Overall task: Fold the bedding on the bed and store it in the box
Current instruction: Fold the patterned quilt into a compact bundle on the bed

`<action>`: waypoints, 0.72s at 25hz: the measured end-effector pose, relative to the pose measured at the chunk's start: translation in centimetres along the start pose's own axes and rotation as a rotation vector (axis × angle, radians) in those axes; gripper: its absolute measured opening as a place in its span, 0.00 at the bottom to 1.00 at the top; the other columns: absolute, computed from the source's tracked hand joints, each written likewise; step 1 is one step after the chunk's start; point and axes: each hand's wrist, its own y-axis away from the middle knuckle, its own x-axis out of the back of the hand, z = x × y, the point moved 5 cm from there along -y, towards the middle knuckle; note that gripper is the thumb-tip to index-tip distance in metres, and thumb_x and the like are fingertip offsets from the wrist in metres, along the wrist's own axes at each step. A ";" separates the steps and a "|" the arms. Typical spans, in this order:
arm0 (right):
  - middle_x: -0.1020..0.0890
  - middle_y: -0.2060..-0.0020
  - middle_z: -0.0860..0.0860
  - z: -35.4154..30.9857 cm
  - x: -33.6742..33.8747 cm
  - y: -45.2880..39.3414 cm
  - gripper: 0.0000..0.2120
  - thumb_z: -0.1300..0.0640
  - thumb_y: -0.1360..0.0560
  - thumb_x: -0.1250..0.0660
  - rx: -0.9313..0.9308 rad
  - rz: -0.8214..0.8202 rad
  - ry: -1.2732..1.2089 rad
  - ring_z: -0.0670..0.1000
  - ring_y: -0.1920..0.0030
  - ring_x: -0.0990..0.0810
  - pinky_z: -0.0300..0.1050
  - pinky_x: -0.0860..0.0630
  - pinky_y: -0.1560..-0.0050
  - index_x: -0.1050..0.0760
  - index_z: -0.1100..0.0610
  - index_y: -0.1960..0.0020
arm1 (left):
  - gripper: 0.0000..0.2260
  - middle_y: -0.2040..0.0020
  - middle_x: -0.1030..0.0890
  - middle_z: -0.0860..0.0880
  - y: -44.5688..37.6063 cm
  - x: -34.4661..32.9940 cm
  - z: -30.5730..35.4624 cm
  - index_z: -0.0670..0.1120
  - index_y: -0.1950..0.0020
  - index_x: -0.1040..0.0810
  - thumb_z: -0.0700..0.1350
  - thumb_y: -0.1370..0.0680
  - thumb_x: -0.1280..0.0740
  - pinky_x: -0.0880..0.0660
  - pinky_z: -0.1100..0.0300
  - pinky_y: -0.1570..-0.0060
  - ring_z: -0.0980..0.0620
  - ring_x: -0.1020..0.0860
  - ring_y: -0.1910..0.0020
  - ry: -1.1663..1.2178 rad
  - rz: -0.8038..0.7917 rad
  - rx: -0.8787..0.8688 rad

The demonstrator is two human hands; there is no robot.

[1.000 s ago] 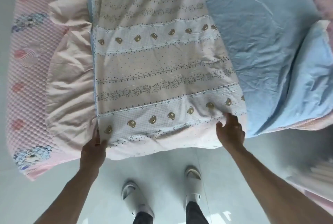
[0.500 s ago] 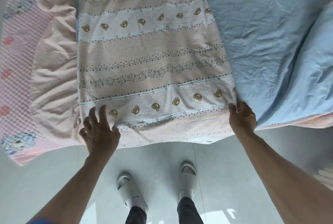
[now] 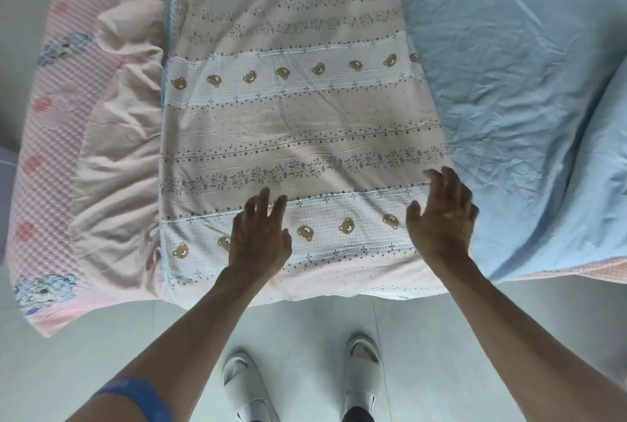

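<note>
The bedding (image 3: 298,136), a folded cover printed with small bears and leafy bands, lies flat on the bed with its near edge hanging over the side in front of your feet. Your left hand (image 3: 259,238) rests palm down on the near bear band, fingers straight and spread, holding nothing. Your right hand (image 3: 441,214) lies open at the cover's right edge, beside the blue sheet (image 3: 515,65).
</note>
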 end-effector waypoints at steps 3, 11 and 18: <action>0.50 0.20 0.55 -5.7 -5.0 2.3 0.35 0.47 0.23 0.38 0.326 -0.213 0.122 0.62 0.22 0.47 0.65 0.41 0.27 0.47 0.50 0.20 | 0.33 0.20 0.64 0.46 0.8 -2.7 -2.1 0.58 0.20 0.58 0.56 0.19 0.41 0.49 0.38 0.26 0.41 0.60 0.21 0.045 -0.109 -0.022; 0.25 0.30 0.53 1.0 -3.8 22.1 0.32 0.37 0.40 0.23 0.023 -0.955 0.370 0.58 0.32 0.25 0.65 0.23 0.42 0.21 0.42 0.36 | 0.32 0.20 0.46 0.48 15.9 -1.0 -8.4 0.57 0.20 0.50 0.55 0.22 0.41 0.37 0.44 0.30 0.43 0.41 0.23 -0.013 -0.673 0.219; 0.18 0.41 0.54 -27.1 9.9 12.5 0.33 0.49 0.45 0.19 0.299 -0.357 0.024 0.58 0.46 0.16 0.55 0.18 0.60 0.25 0.49 0.42 | 0.30 0.30 0.26 0.44 12.5 19.2 -13.3 0.53 0.25 0.34 0.60 0.27 0.43 0.26 0.37 0.44 0.43 0.28 0.33 0.205 -0.052 0.115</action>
